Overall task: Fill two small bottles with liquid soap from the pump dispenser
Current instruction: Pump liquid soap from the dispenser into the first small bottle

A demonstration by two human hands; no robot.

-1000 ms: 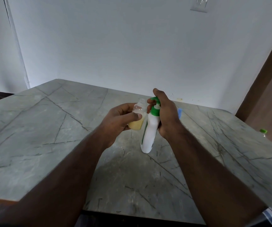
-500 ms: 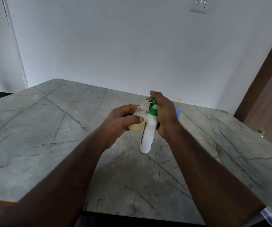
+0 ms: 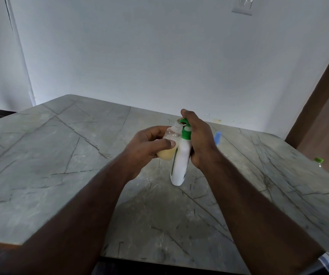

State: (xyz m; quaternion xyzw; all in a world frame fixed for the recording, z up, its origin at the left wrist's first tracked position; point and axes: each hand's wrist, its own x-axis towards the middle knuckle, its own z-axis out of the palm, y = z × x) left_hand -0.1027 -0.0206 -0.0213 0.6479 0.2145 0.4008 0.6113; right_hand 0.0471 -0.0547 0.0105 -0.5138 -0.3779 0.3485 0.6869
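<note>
Above the grey marble desk, the left hand grips a small clear bottle partly filled with yellowish soap, tilted toward the green nozzle. The right hand clasps the white pump dispenser, a finger atop its pump.

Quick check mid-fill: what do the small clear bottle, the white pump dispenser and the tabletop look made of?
Small clear bottle: transparent plastic by its look, since yellowish soap shows through its wall and the neck is threaded. White pump dispenser with green pump head: opaque, smooth plastic with a slight sheen. Grey veined tabletop: looks like polished marble or a stone-look laminate; dark veins and soft reflections leave that open.
</note>
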